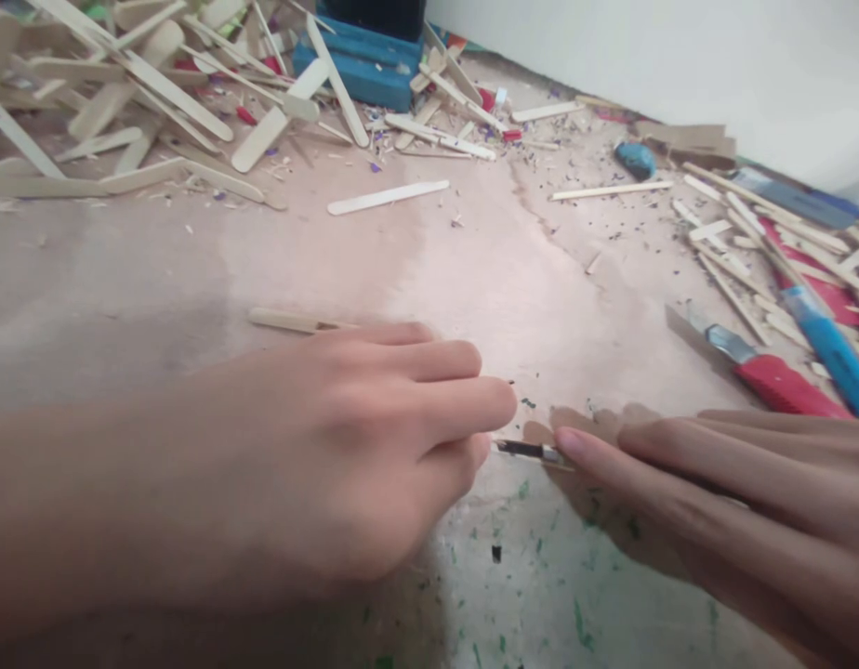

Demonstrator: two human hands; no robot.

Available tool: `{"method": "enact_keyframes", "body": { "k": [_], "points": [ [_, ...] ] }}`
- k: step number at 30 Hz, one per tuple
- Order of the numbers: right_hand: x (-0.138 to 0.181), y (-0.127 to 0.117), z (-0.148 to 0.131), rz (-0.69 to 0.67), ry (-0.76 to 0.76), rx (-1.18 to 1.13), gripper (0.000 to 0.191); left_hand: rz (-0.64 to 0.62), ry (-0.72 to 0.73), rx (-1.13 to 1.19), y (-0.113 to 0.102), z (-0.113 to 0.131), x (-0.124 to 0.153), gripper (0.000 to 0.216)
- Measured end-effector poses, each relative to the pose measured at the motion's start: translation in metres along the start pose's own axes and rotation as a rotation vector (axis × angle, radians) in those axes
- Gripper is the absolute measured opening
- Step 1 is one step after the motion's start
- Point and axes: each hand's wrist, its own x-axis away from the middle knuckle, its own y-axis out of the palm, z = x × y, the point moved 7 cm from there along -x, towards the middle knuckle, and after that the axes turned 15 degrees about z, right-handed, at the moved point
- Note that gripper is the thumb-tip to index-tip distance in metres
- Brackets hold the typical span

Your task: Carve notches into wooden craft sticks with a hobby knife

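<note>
My left hand (374, 437) lies low over the table, its fingers bent and pressed together; what is under the fingertips is hidden. Just behind it, a flat wooden stick (290, 321) sticks out on the far side, with a small dark spot near the knuckles. From the right, my right hand (715, 502) grips a slim tool with a dark, narrow tip and a silvery collar (531, 451), the index finger laid along its top. That tip points left and ends close to my left thumb. Most of the tool is hidden by the fingers.
Loose craft sticks (171, 93) are heaped at the back left, beside a blue block (363, 79). On the right are a red utility knife (785, 381) with its blade out, a blue-handled tool (830, 348) and cut sticks (733, 255). One stick (388, 198) lies mid-table. Small shavings are scattered around.
</note>
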Motion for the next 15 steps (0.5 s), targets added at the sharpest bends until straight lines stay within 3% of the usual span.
{"method": "enact_keyframes", "body": {
  "k": [8, 15],
  "points": [
    [-0.005, 0.010, 0.010, 0.060, 0.111, -0.060, 0.045, 0.001, -0.030, 0.064, -0.006, -0.005, -0.002, 0.030],
    [-0.006, 0.011, 0.006, 0.042, 0.062, -0.068, 0.039, 0.018, -0.012, 0.057, -0.008, -0.004, 0.000, 0.045]
  ]
}}
